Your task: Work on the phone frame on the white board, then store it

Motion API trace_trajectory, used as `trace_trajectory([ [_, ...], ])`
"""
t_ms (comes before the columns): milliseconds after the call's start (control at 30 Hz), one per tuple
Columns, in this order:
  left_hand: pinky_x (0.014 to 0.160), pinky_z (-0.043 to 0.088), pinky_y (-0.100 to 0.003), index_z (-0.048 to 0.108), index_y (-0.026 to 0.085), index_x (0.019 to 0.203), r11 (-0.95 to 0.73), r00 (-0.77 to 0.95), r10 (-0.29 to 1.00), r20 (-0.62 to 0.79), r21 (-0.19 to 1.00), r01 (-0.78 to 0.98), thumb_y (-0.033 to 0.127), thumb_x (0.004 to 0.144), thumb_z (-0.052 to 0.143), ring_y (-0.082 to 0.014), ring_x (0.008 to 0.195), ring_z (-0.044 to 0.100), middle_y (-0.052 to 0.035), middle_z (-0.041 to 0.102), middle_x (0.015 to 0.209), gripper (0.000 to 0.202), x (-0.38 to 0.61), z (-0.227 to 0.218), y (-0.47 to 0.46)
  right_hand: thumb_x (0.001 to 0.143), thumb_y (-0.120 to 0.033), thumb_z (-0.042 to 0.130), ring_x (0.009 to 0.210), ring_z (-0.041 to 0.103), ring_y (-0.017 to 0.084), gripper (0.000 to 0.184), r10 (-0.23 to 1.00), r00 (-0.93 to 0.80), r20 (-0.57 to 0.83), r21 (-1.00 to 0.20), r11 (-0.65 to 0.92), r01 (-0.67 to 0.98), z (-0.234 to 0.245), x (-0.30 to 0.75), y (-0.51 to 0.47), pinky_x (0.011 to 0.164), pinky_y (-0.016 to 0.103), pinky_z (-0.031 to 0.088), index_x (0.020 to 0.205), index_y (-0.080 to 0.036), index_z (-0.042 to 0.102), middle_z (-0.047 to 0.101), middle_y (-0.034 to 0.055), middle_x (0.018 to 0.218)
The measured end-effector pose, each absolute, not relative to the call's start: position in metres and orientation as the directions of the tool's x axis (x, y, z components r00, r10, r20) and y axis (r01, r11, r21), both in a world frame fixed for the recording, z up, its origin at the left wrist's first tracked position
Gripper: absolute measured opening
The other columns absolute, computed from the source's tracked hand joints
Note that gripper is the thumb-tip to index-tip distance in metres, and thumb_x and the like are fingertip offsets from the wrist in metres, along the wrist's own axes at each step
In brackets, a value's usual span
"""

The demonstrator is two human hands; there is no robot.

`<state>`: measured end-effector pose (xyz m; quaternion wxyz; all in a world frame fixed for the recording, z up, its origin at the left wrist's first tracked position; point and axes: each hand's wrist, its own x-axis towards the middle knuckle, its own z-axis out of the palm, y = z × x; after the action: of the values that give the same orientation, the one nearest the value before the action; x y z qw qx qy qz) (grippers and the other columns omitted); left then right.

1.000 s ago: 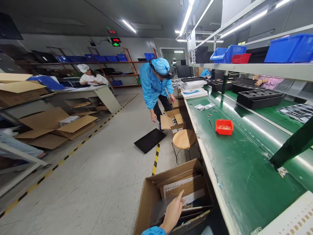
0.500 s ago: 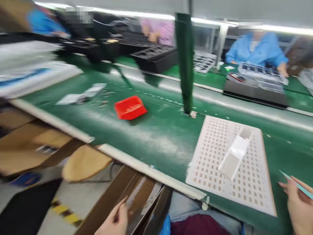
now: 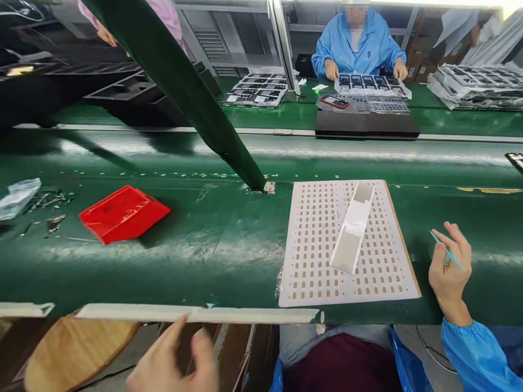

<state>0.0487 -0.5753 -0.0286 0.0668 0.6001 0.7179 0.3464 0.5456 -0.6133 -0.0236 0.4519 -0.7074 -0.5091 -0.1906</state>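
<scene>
My right hand (image 3: 451, 269), in a blue sleeve, is closed around slim teal tweezers (image 3: 452, 258) whose pointed tip faces up and left. It is held to the right of a white perforated board (image 3: 310, 300) with rows of small holes. Slantwise on that board lies a long pale strip (image 3: 352, 231) with a grey patch at each end. My left hand (image 3: 175, 362) is low in view by the table's front edge, slightly blurred. Thumb and fingers are apart, with nothing visible between them.
A red open-sided bin (image 3: 122, 212) sits on the green table (image 3: 229, 245), left of the board. Small dark parts (image 3: 51, 201) and a clear bag (image 3: 18, 198) lie farther left. A green post (image 3: 192, 103) slants behind. Across, a person in blue (image 3: 354, 46) handles a tray (image 3: 370, 84).
The view has swung right and levelled, so the board and bin sit farther left. My left hand has spread its thumb and fingers. My right hand still grips the tweezers.
</scene>
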Motion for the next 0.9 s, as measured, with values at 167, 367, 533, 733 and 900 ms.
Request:
trace_trajectory([
  [167,0.122,0.043,-0.052,0.060,0.020,0.150,-0.032,-0.089,0.986,0.138,0.691,0.723,0.052,0.105,0.050,-0.0360,0.142,0.055,-0.0161,0.065,0.148,0.056,0.142,-0.007,-0.545,0.108,-0.016,0.044,0.127,0.069,0.030,0.038,0.740,0.230,0.632,-0.389,0.047,0.920,0.006,0.513,-0.598,0.099,0.044,0.059,0.139,-0.020,0.067,0.066,0.0122,0.146],
  [367,0.101,0.056,-0.049,0.044,0.026,0.165,0.307,-0.040,0.944,-0.327,0.831,0.464,0.066,0.099,0.057,-0.0372,0.134,0.061,-0.0185,0.051,0.162,0.078,0.167,-0.005,-0.542,0.110,-0.027,0.053,0.101,0.074,0.029,0.021,0.932,0.326,0.159,-0.465,-0.220,0.857,0.011,0.454,-0.556,0.073,0.037,0.052,0.122,-0.019,0.068,0.075,0.0079,0.112],
  [533,0.114,0.049,-0.046,0.051,0.024,0.157,0.376,0.002,0.923,-0.385,0.902,0.213,0.056,0.098,0.060,-0.0324,0.147,0.053,-0.0154,0.055,0.161,0.067,0.157,0.004,-0.538,0.105,-0.054,0.076,0.097,0.071,0.033,0.047,0.869,0.491,-0.061,-0.230,-0.491,0.840,0.013,0.423,-0.525,0.065,0.036,0.043,0.125,-0.014,0.061,0.070,0.0130,0.117],
  [733,0.101,0.054,-0.039,0.052,0.023,0.156,0.485,0.011,0.874,-0.485,0.874,-0.021,0.053,0.091,0.071,-0.0331,0.145,0.057,-0.0177,0.058,0.159,0.073,0.156,0.008,-0.536,0.103,-0.050,0.080,0.103,0.070,0.033,0.049,0.834,0.535,-0.138,-0.235,-0.552,0.800,0.023,0.424,-0.515,0.069,0.035,0.042,0.128,-0.015,0.057,0.070,0.0122,0.115],
  [900,0.086,0.054,-0.033,0.041,0.014,0.164,0.524,0.053,0.851,-0.522,0.852,-0.022,0.048,0.083,0.082,-0.0342,0.141,0.059,-0.0218,0.059,0.158,0.097,0.157,0.009,-0.533,0.104,-0.055,0.075,0.111,0.069,0.038,0.051,0.820,0.556,-0.136,-0.256,-0.571,0.780,0.033,0.420,-0.518,0.080,0.038,0.048,0.128,-0.013,0.059,0.069,0.0174,0.122],
])
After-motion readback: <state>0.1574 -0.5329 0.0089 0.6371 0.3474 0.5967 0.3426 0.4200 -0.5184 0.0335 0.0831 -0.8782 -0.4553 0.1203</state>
